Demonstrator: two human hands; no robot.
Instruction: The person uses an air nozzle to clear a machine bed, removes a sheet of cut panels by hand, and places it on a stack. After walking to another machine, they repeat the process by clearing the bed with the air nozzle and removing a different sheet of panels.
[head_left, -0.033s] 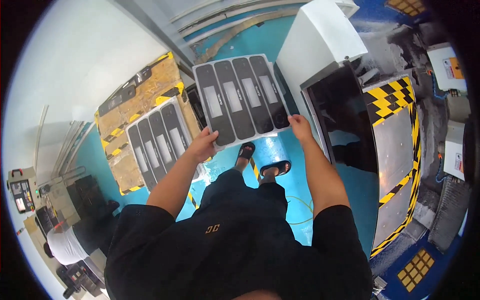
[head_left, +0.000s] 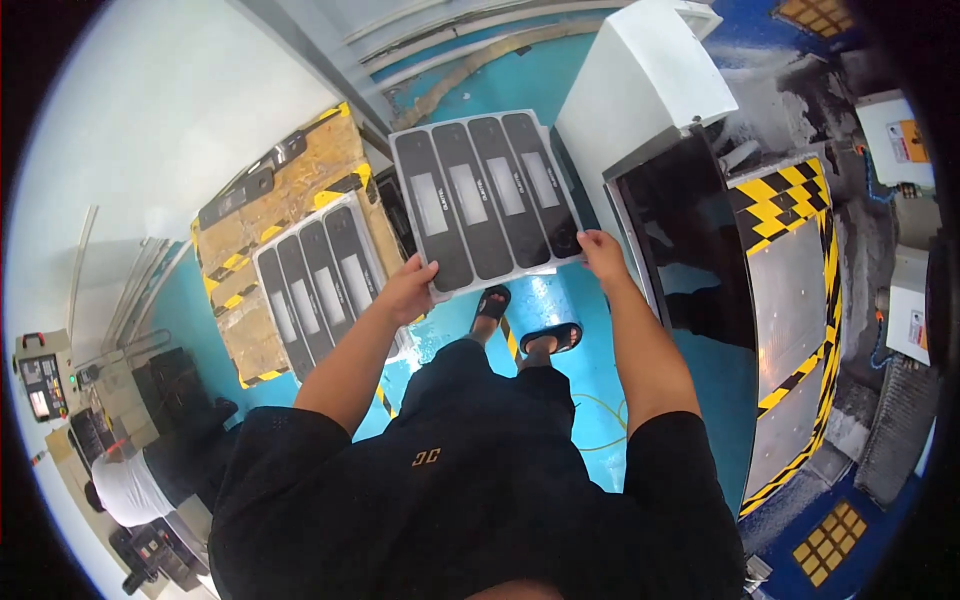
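Black elongated panels with rounded ends [head_left: 521,240], four side by side, each with a pale rectangular window, sit in a pale rectangular tray [head_left: 473,287], plastic by the look. Tray is held out in front of the body, over the glossy teal floor [head_left: 592,388].

Both grips pinch it. Left hand [head_left: 407,290]: on the near left corner, thumb along the edge. Right hand [head_left: 604,256]: on the near right corner, beside the end of the rightmost panel. Fingers under the tray are hidden, so can't really tell how far they reach beneath.

Left of the held tray: brown wood-look desk [head_left: 317,158] with yellow-and-black tape strips. On it, a second pale tray [head_left: 371,238], also with four windowed black panels; left forearm covers its near part. Loose dark panels [head_left: 245,192] lie along the desk's far left side.

Right side: white box-shaped cabinet [head_left: 650,70], glossy black upright panel [head_left: 690,240] near it, then a grey metal plate [head_left: 795,310] bordered with hazard tape. Black sandals [head_left: 491,297] on the floor below. Far left, another person in a white top [head_left: 130,490].
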